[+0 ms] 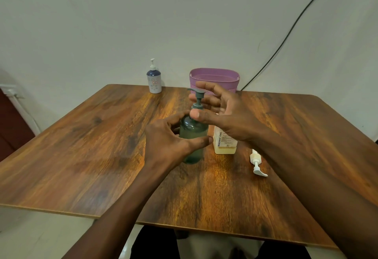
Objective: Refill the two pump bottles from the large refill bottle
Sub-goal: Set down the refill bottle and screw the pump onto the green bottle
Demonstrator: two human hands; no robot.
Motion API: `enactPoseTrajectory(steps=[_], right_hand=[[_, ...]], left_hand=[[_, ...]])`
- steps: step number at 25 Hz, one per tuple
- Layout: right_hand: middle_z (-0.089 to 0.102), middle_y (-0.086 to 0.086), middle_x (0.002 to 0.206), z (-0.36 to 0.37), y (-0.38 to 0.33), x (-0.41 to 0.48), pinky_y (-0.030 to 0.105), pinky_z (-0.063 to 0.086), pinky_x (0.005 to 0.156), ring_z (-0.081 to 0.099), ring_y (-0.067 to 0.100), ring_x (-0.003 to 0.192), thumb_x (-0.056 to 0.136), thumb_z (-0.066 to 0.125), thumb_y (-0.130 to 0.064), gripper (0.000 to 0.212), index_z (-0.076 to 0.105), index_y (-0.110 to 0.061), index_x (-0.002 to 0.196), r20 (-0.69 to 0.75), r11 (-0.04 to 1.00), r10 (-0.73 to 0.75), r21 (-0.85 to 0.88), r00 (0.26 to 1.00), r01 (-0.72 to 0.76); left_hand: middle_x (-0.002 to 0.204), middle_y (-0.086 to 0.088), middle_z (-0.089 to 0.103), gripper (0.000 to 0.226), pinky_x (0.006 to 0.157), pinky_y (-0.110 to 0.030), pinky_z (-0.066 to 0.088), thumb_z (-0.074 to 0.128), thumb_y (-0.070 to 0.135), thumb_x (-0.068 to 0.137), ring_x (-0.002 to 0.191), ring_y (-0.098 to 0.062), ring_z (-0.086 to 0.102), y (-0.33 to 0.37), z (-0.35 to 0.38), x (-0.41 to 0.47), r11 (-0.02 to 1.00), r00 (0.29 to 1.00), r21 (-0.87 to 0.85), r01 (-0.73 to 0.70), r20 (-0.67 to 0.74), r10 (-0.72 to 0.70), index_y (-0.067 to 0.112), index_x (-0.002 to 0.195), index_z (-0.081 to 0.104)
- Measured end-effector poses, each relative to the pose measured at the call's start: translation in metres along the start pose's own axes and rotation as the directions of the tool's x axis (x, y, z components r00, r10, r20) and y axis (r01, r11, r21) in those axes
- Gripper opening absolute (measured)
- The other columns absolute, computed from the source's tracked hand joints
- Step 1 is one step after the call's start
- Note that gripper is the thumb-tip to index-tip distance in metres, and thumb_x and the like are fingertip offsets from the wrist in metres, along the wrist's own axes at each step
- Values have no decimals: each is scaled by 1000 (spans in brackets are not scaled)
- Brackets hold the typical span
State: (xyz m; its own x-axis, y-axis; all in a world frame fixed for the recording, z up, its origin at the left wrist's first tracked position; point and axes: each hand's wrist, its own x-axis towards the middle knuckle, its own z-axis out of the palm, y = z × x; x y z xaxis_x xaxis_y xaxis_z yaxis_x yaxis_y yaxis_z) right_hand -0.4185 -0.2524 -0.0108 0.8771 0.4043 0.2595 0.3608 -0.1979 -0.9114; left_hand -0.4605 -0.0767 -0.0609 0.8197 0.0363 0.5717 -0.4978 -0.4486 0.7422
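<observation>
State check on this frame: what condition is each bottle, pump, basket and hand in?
green bottle: upright, pump on, held
left hand: grips green bottle's body
right hand: open, fingers spread at the green bottle's pump
refill bottle: upright, top hidden by right hand
white pump: detached, lying flat
blue bottle: upright, pump on
basket: upright, contents unseen

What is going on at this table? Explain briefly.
A person's left hand grips the green pump bottle, upright on the wooden table, its pump in place. The right hand is spread open around the pump, thumb at the collar. The refill bottle stands beside the green one, a loose white pump lies nearby, and a second pump bottle stands at the far edge.
</observation>
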Motion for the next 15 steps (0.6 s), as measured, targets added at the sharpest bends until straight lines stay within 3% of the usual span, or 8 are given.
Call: enactPoseTrajectory(steps=[2, 3, 6, 9, 10, 12, 14, 15], right_hand=[[70, 8, 131, -6, -3, -4, 38, 57, 100, 68, 16, 121, 87, 77, -5, 67, 49, -15, 147, 78, 993, -17, 114, 997, 8], [73, 7, 125, -5, -3, -5, 39, 59, 98, 71, 14, 116, 84, 81, -5, 63, 55, -12, 142, 11, 997, -31, 65, 999, 30], [78, -3, 98, 5, -7, -4, 34, 64, 81, 75, 9, 93, 64, 95, -37, 57, 72, -16, 111, -241, 981, -51, -195, 969, 3], [71, -13, 112, 8, -12, -5, 17, 57, 79, 68, 2, 103, 64, 85, -58, 70, 65, -24, 122, -182, 959, 19, -275, 983, -69], [70, -12, 121, 6, -13, -5, 15, 54, 83, 66, 3, 112, 70, 81, -56, 72, 60, -24, 131, -139, 966, 31, -251, 990, -65], [68, -2, 135, 1, -13, -6, 24, 56, 96, 63, 11, 126, 88, 75, -35, 68, 46, -20, 147, -33, 998, 48, -31, 998, -49], [70, 9, 132, -1, -10, -9, 37, 56, 101, 66, 20, 125, 94, 69, -8, 70, 34, -17, 154, 0, 967, 41, 253, 999, -40], [73, 11, 126, -1, -8, -10, 39, 57, 100, 69, 21, 120, 91, 71, -3, 74, 34, -18, 154, -40, 949, 35, 313, 999, -21]], left_hand=[[93, 36, 64, 68, 75, -6, 53, 95, 40, 61, 91, 21, 64, 1, 0, 1, 1000, 1000, -24, -16, 7, 17, 51, 117, 58], [96, 34, 66, 68, 76, -8, 54, 95, 42, 61, 93, 19, 65, 0, 2, 0, 999, 1000, -30, -21, 10, 21, 49, 119, 60], [110, 17, 74, 73, 80, -16, 59, 94, 48, 59, 98, 11, 68, -1, 8, 0, 1000, 1000, -17, -22, 6, 22, 30, 125, 70], [102, 24, 70, 67, 77, -13, 58, 94, 44, 61, 92, 14, 67, 4, 11, 1, 999, 999, -8, -45, 0, 45, 32, 121, 68], [98, 28, 68, 65, 76, -14, 58, 94, 43, 61, 90, 15, 67, 7, 10, 3, 999, 999, -13, -48, -4, 48, 35, 119, 66], [96, 29, 68, 63, 79, -17, 59, 94, 43, 61, 91, 12, 68, 11, 8, 6, 997, 998, -24, -68, -11, 68, 39, 116, 65], [99, 31, 67, 66, 81, -17, 58, 94, 43, 61, 95, 11, 69, 16, 5, 9, 996, 997, -33, -81, -16, 80, 43, 118, 61], [100, 31, 67, 68, 81, -15, 57, 94, 44, 61, 95, 11, 68, 17, 4, 10, 996, 996, -30, -84, -17, 84, 43, 120, 60]])
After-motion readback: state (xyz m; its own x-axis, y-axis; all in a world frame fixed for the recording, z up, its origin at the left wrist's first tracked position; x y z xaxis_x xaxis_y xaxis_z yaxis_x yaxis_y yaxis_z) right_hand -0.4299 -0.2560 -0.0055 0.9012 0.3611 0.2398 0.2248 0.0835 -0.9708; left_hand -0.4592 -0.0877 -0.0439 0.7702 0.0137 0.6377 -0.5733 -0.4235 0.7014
